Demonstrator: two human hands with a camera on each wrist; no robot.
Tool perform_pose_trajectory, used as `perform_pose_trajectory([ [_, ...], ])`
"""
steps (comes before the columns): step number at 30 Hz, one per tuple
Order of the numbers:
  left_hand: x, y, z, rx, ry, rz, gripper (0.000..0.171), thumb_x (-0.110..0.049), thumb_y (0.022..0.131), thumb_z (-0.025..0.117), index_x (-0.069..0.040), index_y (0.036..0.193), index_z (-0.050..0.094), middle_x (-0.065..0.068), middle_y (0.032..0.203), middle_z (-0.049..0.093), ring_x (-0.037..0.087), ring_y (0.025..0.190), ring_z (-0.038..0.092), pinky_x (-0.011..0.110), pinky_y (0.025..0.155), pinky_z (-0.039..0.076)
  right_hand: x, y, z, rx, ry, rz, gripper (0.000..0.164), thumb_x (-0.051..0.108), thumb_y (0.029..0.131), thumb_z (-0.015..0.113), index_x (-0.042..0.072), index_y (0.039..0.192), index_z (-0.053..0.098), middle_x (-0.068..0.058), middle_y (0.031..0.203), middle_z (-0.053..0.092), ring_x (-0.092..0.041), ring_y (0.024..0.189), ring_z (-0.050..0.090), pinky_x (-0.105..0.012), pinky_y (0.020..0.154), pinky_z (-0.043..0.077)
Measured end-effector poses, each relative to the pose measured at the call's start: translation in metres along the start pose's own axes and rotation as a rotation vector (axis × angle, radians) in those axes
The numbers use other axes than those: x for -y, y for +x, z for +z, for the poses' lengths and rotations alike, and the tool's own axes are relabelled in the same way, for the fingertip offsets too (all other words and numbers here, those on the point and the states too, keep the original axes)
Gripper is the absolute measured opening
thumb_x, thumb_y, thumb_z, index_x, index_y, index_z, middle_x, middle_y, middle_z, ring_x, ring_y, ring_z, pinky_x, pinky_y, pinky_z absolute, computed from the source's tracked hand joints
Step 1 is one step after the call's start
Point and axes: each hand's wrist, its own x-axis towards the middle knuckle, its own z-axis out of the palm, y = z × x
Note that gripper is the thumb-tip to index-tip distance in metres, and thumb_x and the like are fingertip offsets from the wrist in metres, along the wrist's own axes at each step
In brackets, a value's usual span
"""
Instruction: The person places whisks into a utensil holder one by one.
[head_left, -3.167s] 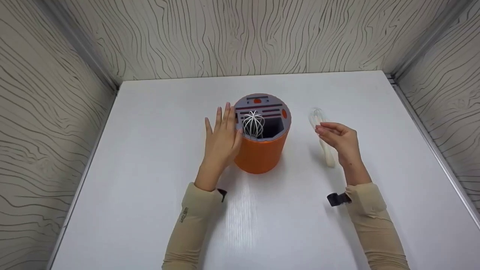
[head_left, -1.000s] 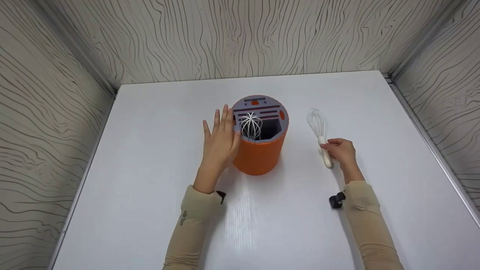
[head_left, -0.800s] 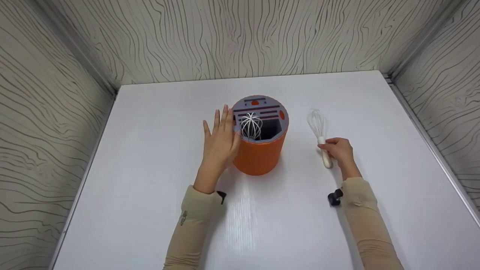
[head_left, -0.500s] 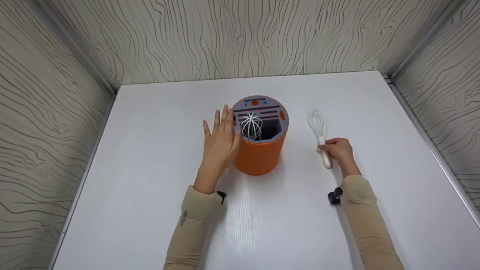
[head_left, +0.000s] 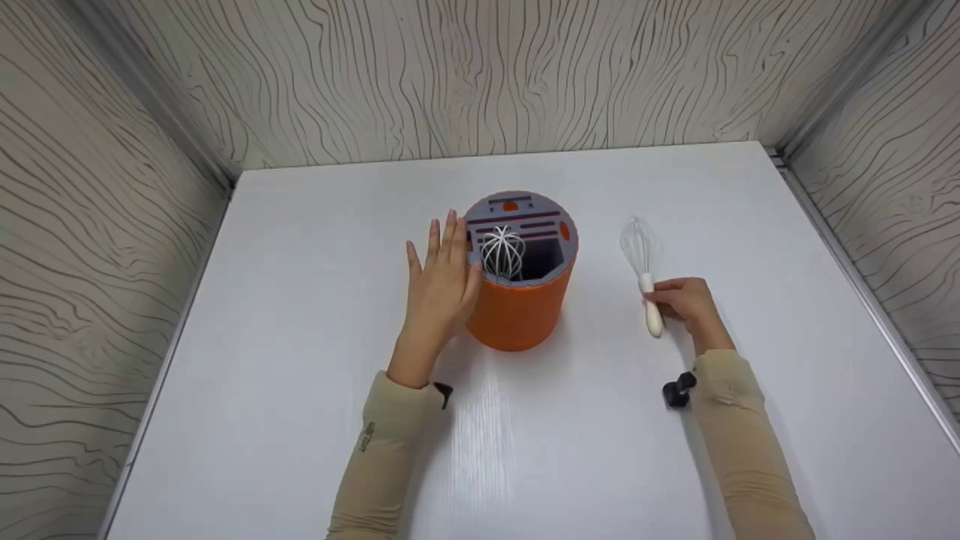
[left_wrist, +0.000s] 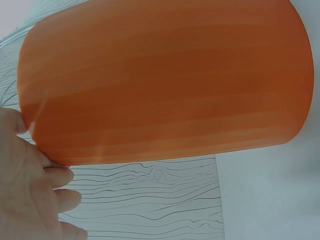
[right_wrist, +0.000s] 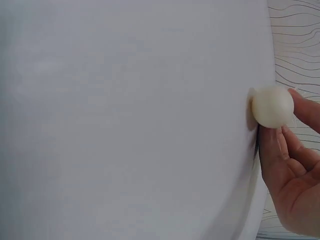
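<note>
My right hand [head_left: 686, 301] pinches the pale handle of a whisk [head_left: 649, 304] between thumb and fingers, on the right of the orange holder. The whisk's thin wire loops point toward the back wall. In the right wrist view the rounded handle end [right_wrist: 273, 107] faces the camera, close over the white table. My left hand [head_left: 441, 289] rests with straight fingers against the left side of the orange utensil holder [head_left: 517, 315]. A second whisk [head_left: 502, 253] stands in the holder's large opening, its wire head up and its handle hidden inside.
The holder's grey top [head_left: 544, 217] has several narrow slots and a dark opening right of the standing whisk. A white table [head_left: 315, 315] lies under everything. Wood-patterned panels [head_left: 480, 75] rise at the back and both sides.
Since the earliest frame, my right hand has moved from the whisk's wire end down to its handle. Just now hand and whisk have shifted slightly right. The left hand stays on the holder.
</note>
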Motion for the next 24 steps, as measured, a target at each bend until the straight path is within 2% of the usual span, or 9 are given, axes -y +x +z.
perform_pose_trajectory([
  [3,0.000,0.000,0.000,-0.002,-0.001,0.000,0.062,-0.031,0.097,0.033,-0.002,0.150,0.020,0.011,0.156,0.017,0.031,0.143,0.012,0.061,0.108,0.007,-0.001,0.000,-0.004,0.021,0.040,0.015,0.048,0.005,0.087,0.063,-0.019,0.125,0.046,0.007,0.073,0.063,-0.003,0.070,0.064,-0.018,0.068,0.051],
  [6,0.000,0.000,0.000,-0.001,0.002,-0.001,0.062,-0.031,0.097,0.033,-0.002,0.150,0.021,0.011,0.156,0.017,0.031,0.143,0.012,0.062,0.108,0.007,-0.002,0.000,-0.008,0.053,0.141,0.038,0.041,0.002,0.088,0.062,-0.016,0.122,0.048,0.005,0.074,0.065,-0.005,0.071,0.065,-0.020,0.069,0.052],
  [12,0.000,0.001,0.000,0.005,0.004,-0.004,0.062,-0.031,0.097,0.033,-0.003,0.150,0.020,0.011,0.156,0.016,0.031,0.143,0.011,0.061,0.108,0.007,-0.005,-0.003,-0.018,0.129,0.428,0.115,0.009,-0.001,0.090,0.058,-0.001,0.098,0.062,-0.004,0.079,0.070,-0.012,0.078,0.068,-0.024,0.073,0.053],
  [16,0.000,0.001,0.000,0.009,0.003,-0.008,0.062,-0.031,0.097,0.033,-0.003,0.150,0.020,0.010,0.156,0.016,0.030,0.143,0.010,0.061,0.108,0.006,-0.007,-0.002,-0.022,0.164,0.590,0.131,0.014,-0.003,0.091,0.056,0.003,0.085,0.068,-0.012,0.082,0.070,-0.017,0.082,0.069,-0.026,0.077,0.053],
  [19,0.000,0.001,0.000,0.013,-0.002,-0.013,0.062,-0.031,0.097,0.034,-0.003,0.150,0.019,0.010,0.156,0.016,0.030,0.143,0.009,0.060,0.109,0.004,-0.008,-0.002,-0.022,0.176,0.621,0.125,0.015,-0.002,0.090,0.057,0.003,0.083,0.069,-0.012,0.082,0.070,-0.017,0.081,0.069,-0.026,0.077,0.053],
  [24,-0.001,0.001,-0.001,0.015,-0.011,-0.013,0.062,-0.031,0.097,0.033,-0.003,0.150,0.019,0.010,0.156,0.016,0.030,0.143,0.009,0.060,0.109,0.003,-0.010,-0.002,-0.021,0.190,0.601,0.111,0.016,-0.003,0.090,0.058,0.004,0.082,0.071,-0.009,0.082,0.070,-0.015,0.080,0.069,-0.025,0.074,0.053],
])
